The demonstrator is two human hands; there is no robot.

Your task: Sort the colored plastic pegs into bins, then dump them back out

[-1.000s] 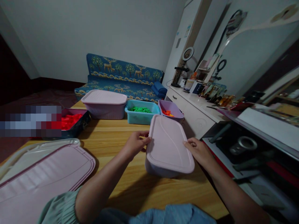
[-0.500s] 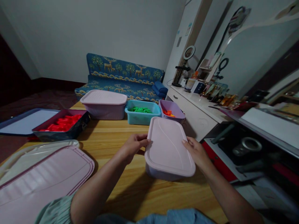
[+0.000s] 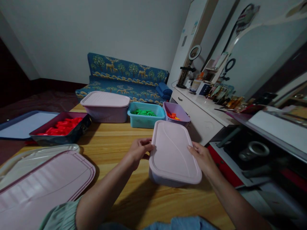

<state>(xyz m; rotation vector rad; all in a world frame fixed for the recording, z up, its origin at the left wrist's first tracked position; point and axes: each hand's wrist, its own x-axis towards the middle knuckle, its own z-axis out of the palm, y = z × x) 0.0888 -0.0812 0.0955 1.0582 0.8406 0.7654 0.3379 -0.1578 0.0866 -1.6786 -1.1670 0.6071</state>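
Note:
A pale pink lid (image 3: 175, 151) sits on top of a light purple storage box (image 3: 165, 180) near the front right of the wooden table. My left hand (image 3: 140, 150) grips the lid's left edge, thumb on top and fingers curled below the rim. On the opposite edge my right hand (image 3: 200, 155) holds the lid in the same way, thumb on its upper face. What is inside this box is hidden by the lid.
Behind stand a lidded purple box (image 3: 105, 110), a turquoise bin (image 3: 146, 120) with green pieces and a purple bin (image 3: 176, 111) with orange pieces. At left are an open tin (image 3: 74, 135) of red pieces and a loose pink lid (image 3: 52, 182). A white dresser (image 3: 201, 119) borders the right.
Both hands keep their hold on the lid, which has barely moved. The view has shifted very slightly.

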